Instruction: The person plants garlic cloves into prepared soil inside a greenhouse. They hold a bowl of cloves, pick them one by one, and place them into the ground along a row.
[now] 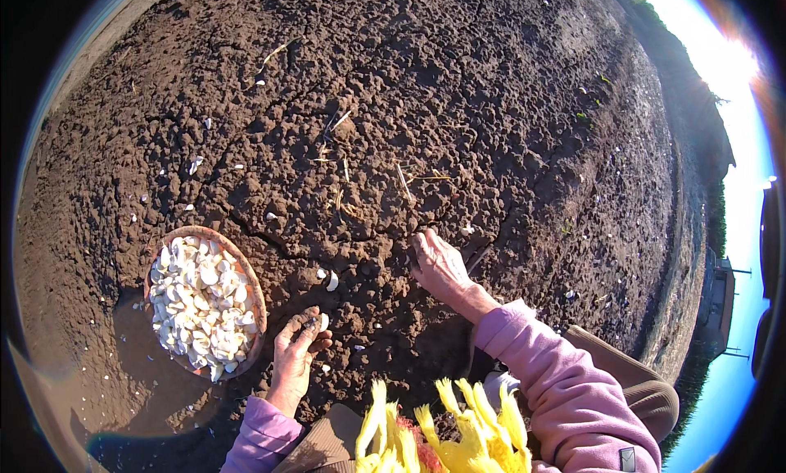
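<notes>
Pinched at the fingertips of my left hand (296, 352) is a pale garlic clove (324, 322). That hand hovers over the soil, just right of a round, reddish-brown bowl (258, 289) heaped with peeled-looking white garlic cloves (202, 304). Two pale pieces, one a clove (333, 281), lie on the ground above my left fingers. My right hand (443, 269) reaches forward, its bent fingers down at the clumpy brown soil (368, 227). Its fingertips are hidden, so I cannot see whether anything is between them.
Bits of dry straw (403, 181) and scattered white pieces (195, 164) lie across the tilled bed. A crack (264, 236) runs through the soil beyond the bowl. Yellow fringe (479, 436) hangs at the bottom, near my bent knee (651, 405). Low sun glares at the right.
</notes>
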The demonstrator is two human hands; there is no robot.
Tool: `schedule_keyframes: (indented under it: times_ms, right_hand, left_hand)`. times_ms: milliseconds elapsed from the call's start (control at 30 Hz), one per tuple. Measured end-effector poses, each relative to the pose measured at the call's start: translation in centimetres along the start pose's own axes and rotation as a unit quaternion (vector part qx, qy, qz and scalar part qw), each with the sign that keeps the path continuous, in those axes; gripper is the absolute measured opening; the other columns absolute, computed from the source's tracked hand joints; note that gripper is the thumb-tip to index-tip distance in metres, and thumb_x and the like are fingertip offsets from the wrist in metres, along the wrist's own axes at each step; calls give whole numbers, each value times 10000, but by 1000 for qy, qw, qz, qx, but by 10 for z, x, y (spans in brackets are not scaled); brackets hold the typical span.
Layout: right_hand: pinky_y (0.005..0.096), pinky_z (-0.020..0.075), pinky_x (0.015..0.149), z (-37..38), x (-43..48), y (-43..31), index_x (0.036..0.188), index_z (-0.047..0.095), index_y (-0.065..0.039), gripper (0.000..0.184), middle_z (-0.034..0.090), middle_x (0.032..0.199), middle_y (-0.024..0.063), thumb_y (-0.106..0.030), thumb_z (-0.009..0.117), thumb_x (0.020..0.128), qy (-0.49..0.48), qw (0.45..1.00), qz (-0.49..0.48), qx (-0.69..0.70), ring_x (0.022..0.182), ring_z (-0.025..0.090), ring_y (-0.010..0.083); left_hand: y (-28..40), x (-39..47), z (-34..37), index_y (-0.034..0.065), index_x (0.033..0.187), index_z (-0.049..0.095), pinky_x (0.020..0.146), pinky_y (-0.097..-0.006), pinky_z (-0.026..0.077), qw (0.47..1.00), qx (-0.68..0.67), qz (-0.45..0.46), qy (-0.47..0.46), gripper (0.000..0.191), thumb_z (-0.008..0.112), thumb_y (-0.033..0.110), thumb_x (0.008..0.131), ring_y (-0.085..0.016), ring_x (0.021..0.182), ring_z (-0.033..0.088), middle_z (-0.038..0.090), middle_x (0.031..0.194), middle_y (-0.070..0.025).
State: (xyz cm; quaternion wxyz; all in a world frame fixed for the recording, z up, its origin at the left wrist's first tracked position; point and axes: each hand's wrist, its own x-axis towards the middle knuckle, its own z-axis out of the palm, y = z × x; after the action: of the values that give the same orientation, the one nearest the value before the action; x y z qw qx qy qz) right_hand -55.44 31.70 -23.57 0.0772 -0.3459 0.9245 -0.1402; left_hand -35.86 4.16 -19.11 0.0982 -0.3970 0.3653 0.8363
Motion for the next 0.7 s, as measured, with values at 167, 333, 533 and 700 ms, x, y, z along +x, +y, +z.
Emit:
schedule_keyframes:
  times_ms: [167,333,533,700]
  right_hand:
    - [337,508,842,-184,-104,189,1206,590,-84,330,551,1254,162,-57,606,877,-391,788,245,-408,1088,592,260]
    - [390,523,749,-351,-212,258,1008,633,-47,148,627,994,172,-101,627,871,-465,627,407,-474,889,640,291]
    - [452,534,703,-186,-79,160,997,659,-34,214,676,894,189,-217,615,896,-130,958,218,-135,777,657,375]
    - [441,533,866,-63,-28,-51,1260,566,2,455,605,1199,263,-221,649,872,-178,956,-15,233,1007,636,408]
  left_hand:
    - [-7,7,6,31,1214,622,747,-299,578,999,-18,-26,-27,310,672,118,921,-182,867,681,687,1034,-81]
    - [-15,11,12,25,1216,622,735,-304,583,998,-38,-15,-44,306,657,106,923,-190,857,683,693,1006,-88]
    - [-26,7,29,23,1247,599,852,-344,572,994,-29,-48,-98,313,611,107,946,-208,973,674,687,1084,-103]
    - [-38,3,32,1,1280,548,911,-370,576,992,-35,-69,-103,333,518,11,948,-239,1008,669,641,1167,-130]
